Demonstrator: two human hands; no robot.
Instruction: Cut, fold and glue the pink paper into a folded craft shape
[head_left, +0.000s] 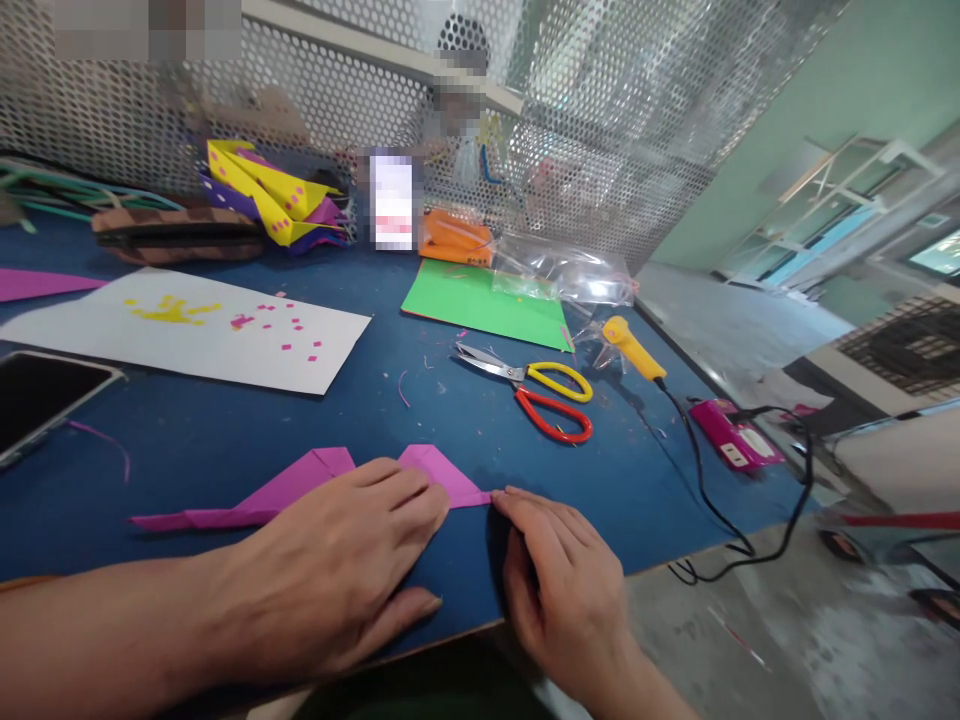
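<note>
A folded magenta paper (289, 484) lies near the table's front edge, with a thin strip at its left end and a narrow tip at its right. My left hand (360, 550) rests flat across its middle, fingers extended and thumb apart, covering part of the folds. At the right tip, my right hand (562, 580) has its fingers closed together on the paper; its thumb is partly hidden underneath. Just beyond them lie scissors (517, 374) with one yellow and one red handle, blades parted and pointing left.
White paper (315, 360) carries yellow and pink scraps. A phone (45, 405) lies left. Behind are a pouch (180, 235), yellow-purple folded papers (262, 190) and green sheets (487, 305). A yellow glue gun (634, 348) connects by cable to a pink power strip (735, 435).
</note>
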